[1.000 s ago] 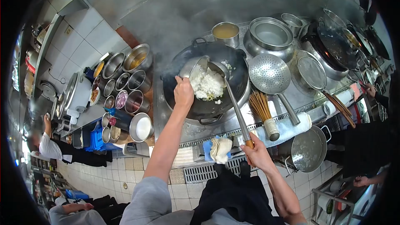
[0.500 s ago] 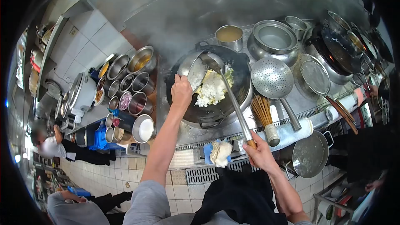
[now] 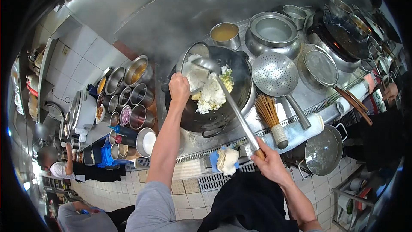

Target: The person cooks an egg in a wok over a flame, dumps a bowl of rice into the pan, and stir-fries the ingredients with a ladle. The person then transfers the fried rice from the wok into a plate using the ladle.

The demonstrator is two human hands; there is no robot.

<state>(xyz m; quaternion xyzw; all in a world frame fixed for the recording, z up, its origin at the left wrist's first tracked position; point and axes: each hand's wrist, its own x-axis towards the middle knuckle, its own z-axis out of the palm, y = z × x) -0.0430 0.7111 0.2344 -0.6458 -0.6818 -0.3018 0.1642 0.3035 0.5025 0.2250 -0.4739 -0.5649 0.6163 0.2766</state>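
My left hand [image 3: 179, 89] is closed on the rim of a metal bowl [image 3: 185, 58], which is tipped over the black wok [image 3: 235, 103]. White rice clings inside the bowl. My right hand [image 3: 269, 163] grips the wooden end of a long ladle [image 3: 235, 111]; its round head is at the bowl's mouth, against the rice. Below, a heap of rice [image 3: 212, 98] lies in the wok, with yellow-green bits [image 3: 227, 79], perhaps egg and greens, along its right side. Steam rises behind the wok.
Right of the wok are a perforated strainer [image 3: 275, 74], a bamboo brush [image 3: 270, 114], a mesh skimmer [image 3: 321, 67] and a lidless pot [image 3: 274, 30]. Metal ingredient containers [image 3: 139, 94] crowd the left. A folded cloth [image 3: 227, 161] sits at the front edge. Other people stand at left and right.
The ladle head has moved left into the bowl's mouth, and the bowl is tilted more steeply. The rice heap in the wok looks larger. The whole view has shifted slightly.
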